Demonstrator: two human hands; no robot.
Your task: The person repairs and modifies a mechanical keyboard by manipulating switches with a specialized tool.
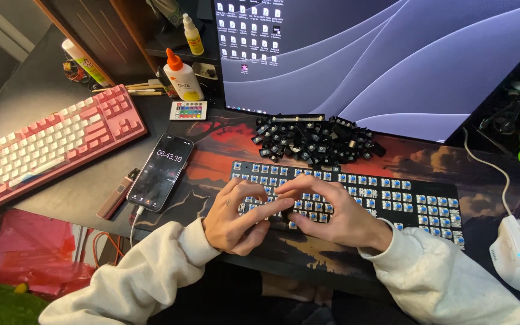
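Observation:
A black keyboard (410, 195) with bare blue switches lies on a dark red desk mat (224, 141). Its removed black keycaps (314, 138) are heaped behind it, under the monitor. My left hand (239, 216) rests over the keyboard's left part with fingers curled, fingertips pressed toward the right hand. My right hand (332, 207) lies beside it, fingers bent down on the switches. The two hands' fingertips meet over the same spot; what they pinch is hidden.
A pink and white keyboard (49, 147) lies at left. A phone (160, 171) showing a running timer sits beside a pink stick-shaped device (115, 195). Glue bottles (182, 75), a small remote (188, 110), a monitor (386, 60) and a white mouse (519, 253) surround the mat.

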